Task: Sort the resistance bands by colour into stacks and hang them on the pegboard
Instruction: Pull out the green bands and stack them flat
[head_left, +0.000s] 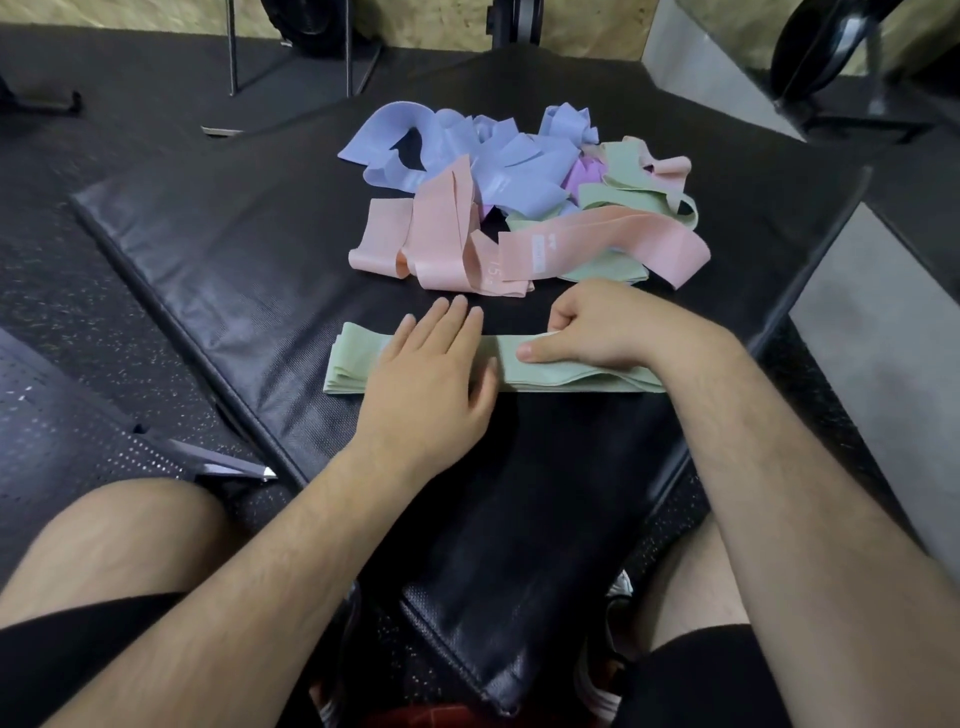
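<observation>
A flat stack of pale green resistance bands (550, 371) lies across the black padded mat (249, 270) in front of me. My left hand (431, 369) presses flat on the stack's left part, fingers straight. My right hand (587, 327) pinches the top green band between thumb and curled fingers, right of the middle. Behind the stack lies a mixed heap: pink bands (441, 228) in front, blue bands (467, 150) at the back, more green bands (623, 171) on the right and a bit of purple band (582, 176) in the middle.
Dark rubber flooring (67, 312) surrounds the mat. A perforated black panel (78, 441) with a metal edge lies at the left by my knee. Metal rack legs (234, 52) and a weight plate (815, 47) stand at the back. My bare knees frame the bottom.
</observation>
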